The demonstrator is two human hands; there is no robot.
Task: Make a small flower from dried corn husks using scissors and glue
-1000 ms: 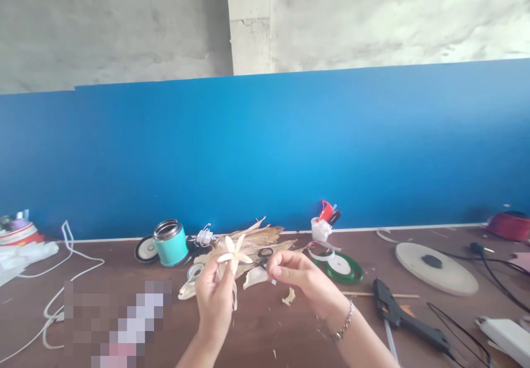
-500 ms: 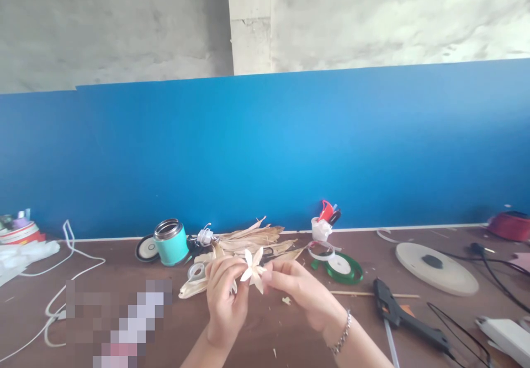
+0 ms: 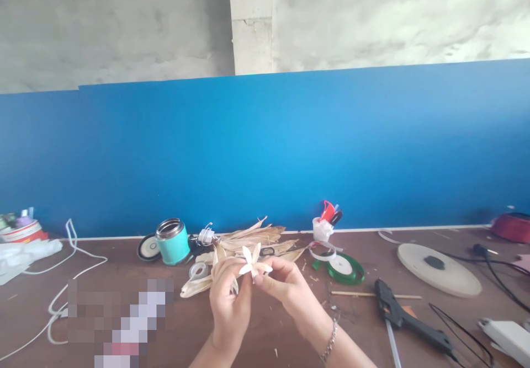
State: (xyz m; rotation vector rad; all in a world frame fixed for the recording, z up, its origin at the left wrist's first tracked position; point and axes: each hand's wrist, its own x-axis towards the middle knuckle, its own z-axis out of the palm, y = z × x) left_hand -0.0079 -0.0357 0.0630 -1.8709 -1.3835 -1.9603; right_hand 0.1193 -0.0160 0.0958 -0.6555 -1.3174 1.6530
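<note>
A small cream flower [image 3: 250, 264] with several pointed petals is held up between my two hands above the table. My left hand [image 3: 232, 296] is closed around its underside, the fingers curled behind the petals. With thumb and fingertips, my right hand [image 3: 290, 288] pinches a lower petal on the right side; a bracelet is on that wrist. Behind the hands lies a pile of dried husk leaves [image 3: 252, 238], and a roll of clear tape [image 3: 199, 271] rests by its left end.
A turquoise jar [image 3: 173, 244] stands at the back left. To the right are a green ribbon spool [image 3: 343, 268], a white cup of pens [image 3: 322, 229], a wooden stick [image 3: 356, 293], a black glue gun [image 3: 409, 318] and a round pale disc [image 3: 439, 280]. A white cable [image 3: 56, 302] trails at left.
My right hand has shifted slightly left and lower on the flower, now pinching a lower petal. The flower appears turned a little. My left hand keeps its hold.
</note>
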